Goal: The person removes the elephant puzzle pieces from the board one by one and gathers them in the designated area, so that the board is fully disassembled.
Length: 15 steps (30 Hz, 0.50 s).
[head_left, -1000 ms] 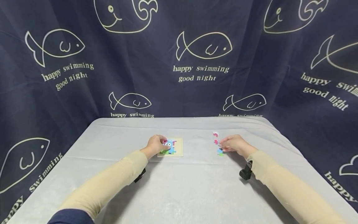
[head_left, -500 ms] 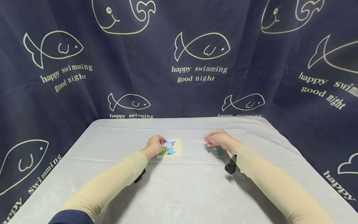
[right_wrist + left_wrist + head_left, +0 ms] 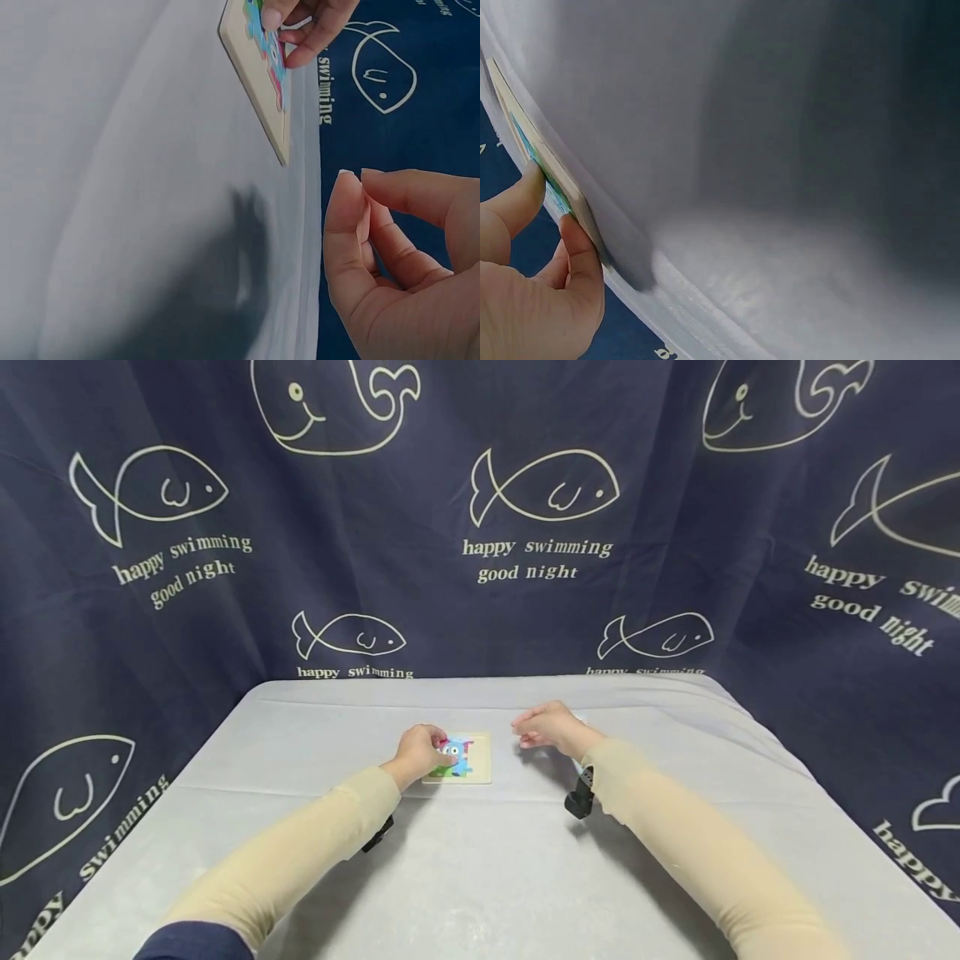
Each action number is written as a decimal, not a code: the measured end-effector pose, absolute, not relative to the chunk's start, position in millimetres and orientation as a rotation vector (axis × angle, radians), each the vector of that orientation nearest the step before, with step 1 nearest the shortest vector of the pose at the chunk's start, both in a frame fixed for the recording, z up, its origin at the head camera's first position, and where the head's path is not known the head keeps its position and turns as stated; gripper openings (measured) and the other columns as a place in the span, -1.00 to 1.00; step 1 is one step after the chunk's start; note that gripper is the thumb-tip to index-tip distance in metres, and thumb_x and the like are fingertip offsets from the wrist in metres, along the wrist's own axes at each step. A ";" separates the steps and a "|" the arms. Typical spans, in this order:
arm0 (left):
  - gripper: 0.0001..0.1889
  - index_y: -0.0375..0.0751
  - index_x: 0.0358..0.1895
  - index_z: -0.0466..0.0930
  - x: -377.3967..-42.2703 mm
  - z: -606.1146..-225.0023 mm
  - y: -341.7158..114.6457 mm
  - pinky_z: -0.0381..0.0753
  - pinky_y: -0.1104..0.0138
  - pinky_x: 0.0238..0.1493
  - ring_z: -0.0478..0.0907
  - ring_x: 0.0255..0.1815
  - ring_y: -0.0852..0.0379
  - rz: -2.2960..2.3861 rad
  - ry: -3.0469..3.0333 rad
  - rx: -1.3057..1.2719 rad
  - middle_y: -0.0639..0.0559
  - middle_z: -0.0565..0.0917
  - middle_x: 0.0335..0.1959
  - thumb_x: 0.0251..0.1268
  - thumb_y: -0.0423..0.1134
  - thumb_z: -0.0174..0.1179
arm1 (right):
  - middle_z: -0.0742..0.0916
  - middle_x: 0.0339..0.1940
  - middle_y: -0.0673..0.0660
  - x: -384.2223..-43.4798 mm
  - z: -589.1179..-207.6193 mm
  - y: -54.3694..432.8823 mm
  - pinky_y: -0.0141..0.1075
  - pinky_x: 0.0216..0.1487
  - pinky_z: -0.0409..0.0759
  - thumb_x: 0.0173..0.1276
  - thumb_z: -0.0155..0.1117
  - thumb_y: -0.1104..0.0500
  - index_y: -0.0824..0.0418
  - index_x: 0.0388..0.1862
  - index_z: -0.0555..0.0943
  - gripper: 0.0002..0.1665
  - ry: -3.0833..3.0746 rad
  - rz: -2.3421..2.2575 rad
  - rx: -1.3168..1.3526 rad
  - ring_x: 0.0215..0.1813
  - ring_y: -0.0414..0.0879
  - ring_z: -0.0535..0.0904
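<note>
On the grey-covered table lies a small wooden jigsaw puzzle board (image 3: 481,768) with a blue cartoon animal; its right strip shows bare wood. My left hand (image 3: 420,750) grips the board's left side, thumb over the picture, as the left wrist view shows along the board's edge (image 3: 562,176). To the right, my right hand (image 3: 551,727) hovers above the cloth, its fingers curled and thumb close to the fingertips. In the right wrist view no piece shows clearly at the right hand's (image 3: 397,255) fingertips, so I cannot tell whether it holds one.
A whitish bit of a puzzle piece (image 3: 582,718) peeks out behind the right hand. The right forearm and sleeve (image 3: 645,802) cover the cloth where other loose pieces lay. A dark blue curtain (image 3: 525,635) with fish drawings hangs along the table's back edge.
My right hand has lifted from the column of loose puzzle pieces and moved left toward the board. The left hand stays on the puzzle board.
</note>
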<state>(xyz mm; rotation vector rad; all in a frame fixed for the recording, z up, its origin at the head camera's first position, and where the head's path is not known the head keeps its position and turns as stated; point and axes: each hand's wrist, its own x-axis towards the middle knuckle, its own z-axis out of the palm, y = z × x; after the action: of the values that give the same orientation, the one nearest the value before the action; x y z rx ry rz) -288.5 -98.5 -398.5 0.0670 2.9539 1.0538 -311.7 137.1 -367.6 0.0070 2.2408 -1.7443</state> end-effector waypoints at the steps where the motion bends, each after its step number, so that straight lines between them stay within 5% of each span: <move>1: -0.55 -0.31 -0.02 0.63 -288.3 -398.7 -98.4 0.50 0.17 0.04 0.47 -0.16 0.03 1.050 2.954 0.068 -0.11 0.61 -0.18 -0.03 -0.27 0.50 | 0.71 -0.39 0.11 -311.8 -368.2 133.7 -0.36 -0.24 0.70 0.25 0.23 0.47 0.58 0.04 0.54 -0.64 2.242 -1.743 0.006 -0.44 -0.20 0.63; 15: -0.57 -0.31 -0.02 0.61 -286.6 -394.6 -95.9 0.49 0.18 0.02 0.45 -0.17 0.03 1.054 2.939 0.032 -0.10 0.58 -0.21 -0.01 -0.31 0.48 | 0.72 -0.08 0.42 -320.8 -370.0 87.3 -0.30 -0.16 0.70 0.20 0.27 0.45 0.54 0.01 0.56 -0.64 2.269 -1.754 0.094 -0.47 -0.19 0.67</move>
<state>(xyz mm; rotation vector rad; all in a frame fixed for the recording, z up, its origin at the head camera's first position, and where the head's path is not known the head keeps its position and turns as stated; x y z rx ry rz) -286.6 -95.9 -394.6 0.0321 2.9392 1.0541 -320.8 87.3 -370.0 0.0940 2.2690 -1.7540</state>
